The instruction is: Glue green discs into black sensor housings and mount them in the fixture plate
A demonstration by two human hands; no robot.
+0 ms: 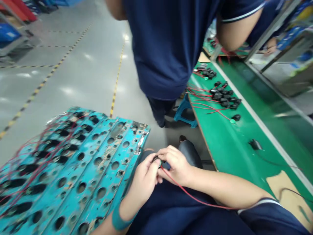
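My left hand (144,179) and my right hand (174,164) meet over my lap, both pinched on a small black part (163,163) with a red wire (195,198) trailing toward my right elbow. A worn turquoise perforated rack (97,169) lies just left of my hands, with several black parts and red wires seated in its holes.
A green workbench (230,147) runs along the right, with a pile of black wired parts (223,96) and one lone black piece (255,144). Another person in a dark blue shirt (168,49) stands close ahead, beside a blue stool (183,111). Grey floor with yellow tape lies left.
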